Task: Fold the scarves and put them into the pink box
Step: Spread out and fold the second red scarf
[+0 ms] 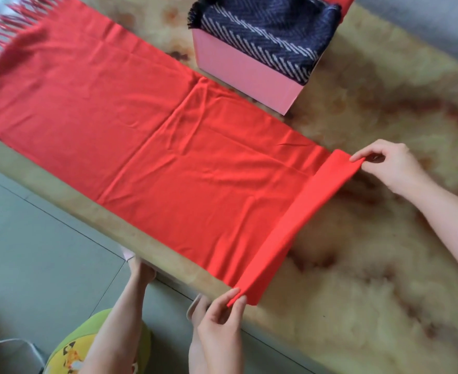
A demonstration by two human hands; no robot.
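Scarf (168,147) across marbled tabletop (384,252); grey-tiled floor (33,225)

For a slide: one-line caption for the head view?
Left hand and right hand pinch the folded end of the red scarf lying beside the pink box.

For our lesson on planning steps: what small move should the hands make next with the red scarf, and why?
Probably fold the held end over toward the fringe: left hand and right hand pinch its corners, and most of the red scarf lies flat, too long for the pink box.
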